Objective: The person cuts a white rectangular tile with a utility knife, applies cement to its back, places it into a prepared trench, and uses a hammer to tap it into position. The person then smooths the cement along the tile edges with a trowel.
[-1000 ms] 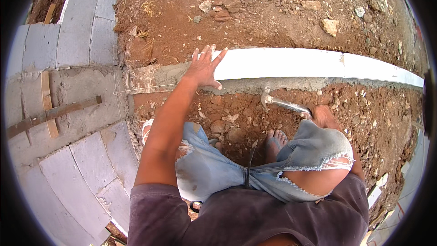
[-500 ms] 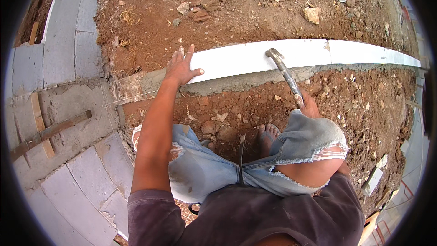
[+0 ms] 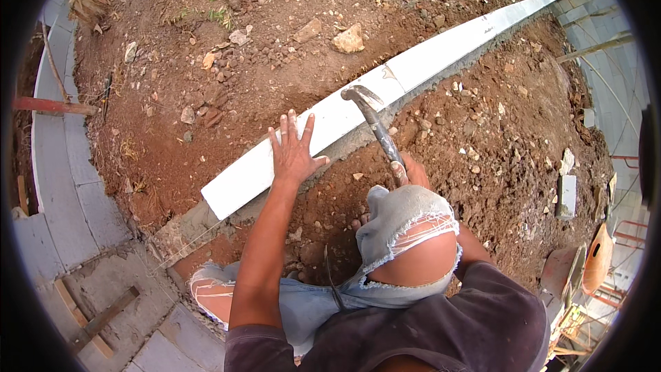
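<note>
A long white plank [image 3: 427,62] lies across red-brown soil, set on a strip of grey mortar. My left hand [image 3: 292,151] rests flat on the plank near its left end, fingers spread. My right hand [image 3: 412,171] grips the handle of a claw hammer [image 3: 372,116], partly hidden behind my raised knee in torn denim. The hammer's metal head touches the plank's near edge, to the right of my left hand.
Loose stones [image 3: 348,40] scatter over the soil beyond the plank. Grey concrete blocks [image 3: 65,193] form a low wall on the left, with wooden strips [image 3: 103,317] on them. Block walls [image 3: 606,62] rise at right. An orange object [image 3: 595,258] lies at lower right.
The view has swung so the plank now runs diagonally. The hammer went from low beside my knee up onto the plank's edge. My left hand stayed flat on the plank.
</note>
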`<action>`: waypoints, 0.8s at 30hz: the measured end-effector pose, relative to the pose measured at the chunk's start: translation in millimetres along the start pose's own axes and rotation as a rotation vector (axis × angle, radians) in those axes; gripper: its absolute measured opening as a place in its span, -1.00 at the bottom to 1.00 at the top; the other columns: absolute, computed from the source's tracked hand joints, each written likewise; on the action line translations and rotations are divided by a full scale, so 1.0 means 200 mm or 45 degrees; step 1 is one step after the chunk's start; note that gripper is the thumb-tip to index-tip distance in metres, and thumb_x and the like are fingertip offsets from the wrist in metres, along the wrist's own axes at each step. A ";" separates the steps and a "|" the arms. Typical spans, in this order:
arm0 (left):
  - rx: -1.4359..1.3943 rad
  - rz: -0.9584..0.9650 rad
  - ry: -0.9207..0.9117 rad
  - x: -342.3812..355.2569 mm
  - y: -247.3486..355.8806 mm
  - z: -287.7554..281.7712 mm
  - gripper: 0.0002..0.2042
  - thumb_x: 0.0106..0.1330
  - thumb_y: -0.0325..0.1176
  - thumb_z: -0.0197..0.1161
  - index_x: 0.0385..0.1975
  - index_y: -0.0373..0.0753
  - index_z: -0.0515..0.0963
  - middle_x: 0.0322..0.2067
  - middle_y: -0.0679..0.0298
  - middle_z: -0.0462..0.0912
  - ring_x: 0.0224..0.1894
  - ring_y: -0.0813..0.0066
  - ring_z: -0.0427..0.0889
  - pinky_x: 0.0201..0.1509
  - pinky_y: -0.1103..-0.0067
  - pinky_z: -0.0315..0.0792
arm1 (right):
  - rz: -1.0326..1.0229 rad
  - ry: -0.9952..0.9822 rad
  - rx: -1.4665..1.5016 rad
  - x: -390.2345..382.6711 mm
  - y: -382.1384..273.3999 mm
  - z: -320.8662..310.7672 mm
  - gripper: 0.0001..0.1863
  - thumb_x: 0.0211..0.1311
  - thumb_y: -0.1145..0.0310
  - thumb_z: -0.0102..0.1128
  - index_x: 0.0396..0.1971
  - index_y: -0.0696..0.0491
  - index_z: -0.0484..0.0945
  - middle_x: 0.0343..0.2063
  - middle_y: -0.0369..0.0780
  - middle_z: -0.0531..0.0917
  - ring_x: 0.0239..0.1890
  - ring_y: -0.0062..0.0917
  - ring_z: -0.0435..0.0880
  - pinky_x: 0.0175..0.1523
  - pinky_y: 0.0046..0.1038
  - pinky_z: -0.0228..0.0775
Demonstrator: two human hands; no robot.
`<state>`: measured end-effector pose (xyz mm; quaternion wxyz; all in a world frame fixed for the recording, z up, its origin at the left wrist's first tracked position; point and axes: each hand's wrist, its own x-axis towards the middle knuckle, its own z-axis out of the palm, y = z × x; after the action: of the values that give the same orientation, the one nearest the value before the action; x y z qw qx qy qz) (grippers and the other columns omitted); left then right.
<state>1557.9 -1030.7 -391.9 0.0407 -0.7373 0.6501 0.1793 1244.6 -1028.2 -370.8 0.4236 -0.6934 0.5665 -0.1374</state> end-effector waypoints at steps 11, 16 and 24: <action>0.144 -0.041 0.136 0.09 0.13 0.14 0.10 0.17 0.22 0.42 0.60 0.26 -0.23 0.58 -0.03 -0.13 0.61 -0.07 -0.16 0.55 -0.22 -0.30 | 0.309 0.373 0.258 0.21 0.08 -0.18 -0.49 0.56 -0.09 -0.08 -0.16 0.13 0.51 -0.40 -0.03 0.65 -0.30 -0.18 0.65 -0.12 -0.10 0.46; 0.152 -0.068 0.090 0.10 0.14 0.13 0.07 0.22 0.22 0.39 0.60 0.29 -0.24 0.58 -0.03 -0.14 0.62 -0.05 -0.17 0.56 -0.20 -0.36 | 0.090 0.513 -0.168 0.37 0.19 -0.28 -0.51 0.57 -0.08 -0.14 -0.10 0.09 0.51 -0.47 -0.02 0.61 -0.36 -0.14 0.63 -0.19 -0.10 0.45; 0.127 -0.062 0.131 0.09 0.14 0.14 0.09 0.17 0.18 0.45 0.60 0.25 -0.20 0.58 -0.03 -0.13 0.61 -0.06 -0.16 0.56 -0.20 -0.33 | 0.286 0.443 -0.151 0.45 0.20 -0.34 -0.54 0.56 -0.03 -0.10 -0.13 0.09 0.57 -0.36 0.07 0.66 -0.25 -0.03 0.66 -0.08 -0.06 0.45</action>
<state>1526.3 -1044.9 -418.2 0.0483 -0.7581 0.6414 0.1076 1200.8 -1139.7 -385.5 0.2903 -0.6155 0.7119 -0.1735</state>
